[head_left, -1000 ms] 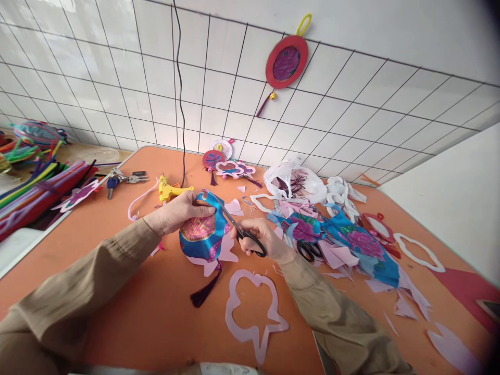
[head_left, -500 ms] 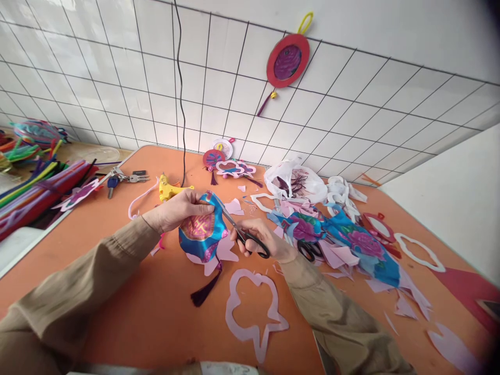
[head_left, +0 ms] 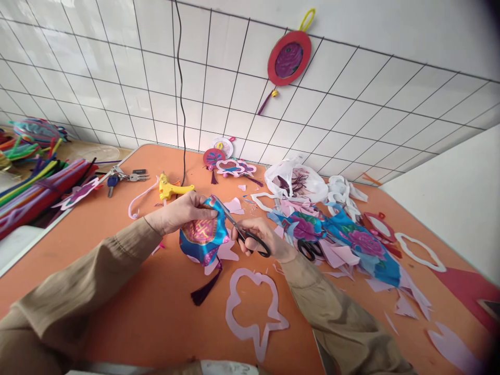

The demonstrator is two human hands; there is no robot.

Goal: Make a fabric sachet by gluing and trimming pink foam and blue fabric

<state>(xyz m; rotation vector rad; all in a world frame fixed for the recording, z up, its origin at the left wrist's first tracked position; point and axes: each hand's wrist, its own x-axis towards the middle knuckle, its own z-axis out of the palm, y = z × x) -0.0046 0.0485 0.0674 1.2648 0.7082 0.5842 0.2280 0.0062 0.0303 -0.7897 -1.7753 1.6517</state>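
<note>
My left hand (head_left: 186, 212) pinches the upper edge of a shiny blue fabric piece (head_left: 201, 234) with a pink and gold pattern. In my right hand (head_left: 260, 237) is a pair of black-handled scissors (head_left: 255, 243), its blades lying along the fabric's right edge; whether they are cutting into it I cannot tell. Below the fabric a pink paper shape (head_left: 228, 247) shows in part, and a dark purple tassel (head_left: 203, 292) hangs or lies at its lower end. Nearer to me, a pink paper outline frame (head_left: 233, 302) lies flat on the orange table (head_left: 136, 302).
A yellow glue gun (head_left: 172, 188) and keys (head_left: 128, 176) lie at the back left, beside bundled pipe cleaners (head_left: 47, 192). To the right are flowered blue fabric (head_left: 359, 245), other scissors (head_left: 308, 250), paper scraps and a white plastic bag (head_left: 292, 179). A round red ornament (head_left: 273, 67) hangs on the tiled wall.
My left hand and the blue fabric have shifted slightly right and down. The scissors stay at the fabric's right edge, almost unmoved.
</note>
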